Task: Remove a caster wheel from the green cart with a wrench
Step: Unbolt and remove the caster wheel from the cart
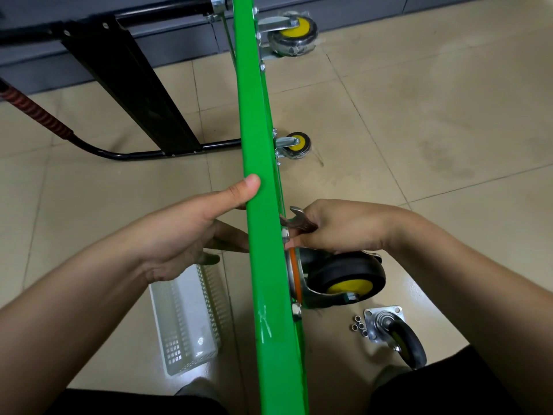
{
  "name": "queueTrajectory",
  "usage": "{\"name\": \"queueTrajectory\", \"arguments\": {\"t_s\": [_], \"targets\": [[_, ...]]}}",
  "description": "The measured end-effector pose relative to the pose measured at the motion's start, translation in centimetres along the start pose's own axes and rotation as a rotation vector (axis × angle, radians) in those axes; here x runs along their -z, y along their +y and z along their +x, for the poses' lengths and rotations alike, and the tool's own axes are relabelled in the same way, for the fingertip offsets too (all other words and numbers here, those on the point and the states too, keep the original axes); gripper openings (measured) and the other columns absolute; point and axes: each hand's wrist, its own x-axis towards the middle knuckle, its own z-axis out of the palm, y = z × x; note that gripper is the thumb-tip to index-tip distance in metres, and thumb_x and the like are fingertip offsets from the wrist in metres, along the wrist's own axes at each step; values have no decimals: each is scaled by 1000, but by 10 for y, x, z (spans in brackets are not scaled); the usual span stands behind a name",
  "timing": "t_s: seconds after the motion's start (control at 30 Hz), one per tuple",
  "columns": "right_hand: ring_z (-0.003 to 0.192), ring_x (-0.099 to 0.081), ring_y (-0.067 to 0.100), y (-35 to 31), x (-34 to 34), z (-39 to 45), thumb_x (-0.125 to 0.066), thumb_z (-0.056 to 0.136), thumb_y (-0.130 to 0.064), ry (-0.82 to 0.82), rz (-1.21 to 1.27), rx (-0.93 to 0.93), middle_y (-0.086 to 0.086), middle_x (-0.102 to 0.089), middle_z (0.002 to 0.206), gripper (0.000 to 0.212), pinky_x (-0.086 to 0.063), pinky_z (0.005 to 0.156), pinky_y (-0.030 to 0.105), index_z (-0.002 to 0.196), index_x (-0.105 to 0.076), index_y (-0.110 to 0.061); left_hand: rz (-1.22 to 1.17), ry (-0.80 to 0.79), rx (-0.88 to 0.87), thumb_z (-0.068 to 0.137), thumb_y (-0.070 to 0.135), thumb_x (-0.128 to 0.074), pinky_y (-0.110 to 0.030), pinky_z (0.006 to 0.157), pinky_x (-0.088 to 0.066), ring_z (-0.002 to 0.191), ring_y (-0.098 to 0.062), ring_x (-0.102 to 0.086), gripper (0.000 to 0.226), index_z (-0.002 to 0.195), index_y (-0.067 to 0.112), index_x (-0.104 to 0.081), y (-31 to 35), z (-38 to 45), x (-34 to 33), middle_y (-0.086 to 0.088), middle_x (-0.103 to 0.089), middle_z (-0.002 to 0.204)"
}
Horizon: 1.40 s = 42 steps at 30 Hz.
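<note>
The green cart (263, 235) was stood on edge on the tiled floor (434, 130), its deck seen edge-on as a green band running from the near bottom to the far top of the view, with its black handle frame (131, 94) laid out on the floor to the left. A white perforated basket (185, 319) was set on the floor left of the deck, near the person's knees. The deck's edge was steadied by the left hand (191, 235), its thumb laid over the top edge and its straight fingers pressed against the far face. The nearest caster wheel (344, 280), black with a yellow hub, was still mounted on the right side of the deck. Just above it, the wrench (299, 221) was gripped in the curled fingers of the right hand (341, 226), its open jaw held against the deck by a bolt. A detached caster (398, 333) was lying on the floor at lower right, with four loose nuts (360, 326) just beside its plate. Two further casters (294, 143) were mounted farther along the deck.
</note>
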Motion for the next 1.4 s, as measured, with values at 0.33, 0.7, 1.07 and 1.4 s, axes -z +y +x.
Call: {"name": "queueTrajectory", "arguments": {"t_s": [0.33, 0.7, 1.07, 1.4], "targets": [[45, -56, 0, 4, -12, 3, -54, 103, -20, -74, 557, -112, -6, -70, 71, 17, -40, 43, 11, 105, -70, -16, -8, 8, -9, 74, 74, -49, -65, 118, -17, 108, -25, -72, 60, 117, 38, -68, 1, 0, -2, -8, -76, 114], [55, -51, 3, 2, 4, -2, -63, 96, -45, 5, 89, -19, -12, -59, 61, 31, -45, 56, 22, 77, -66, -21, -8, -12, 4, 75, 76, -49, -66, 118, -16, 110, -24, -71, 57, 116, 41, -68, 0, 2, 0, -12, -75, 115], [74, -62, 1, 11, -5, 7, -59, 102, -30, -40, 251, -1, -4, -77, 92, 19, -46, 72, 17, 98, -75, -23, 6, 10, -25, 76, 74, -46, -66, 116, -19, 111, -24, -70, 47, 109, 50, -70, 1, 1, -2, 0, -75, 117], [60, -42, 20, 14, 5, 7, -60, 99, -46, -21, 179, -28, 5, -50, 67, 41, -36, 56, 30, 88, -68, -6, 84, 81, -7, 73, 83, -44, -64, 116, -25, 105, -19, -73, 71, 129, 41, -58, 4, -7, -8, -3, -76, 115]]}}
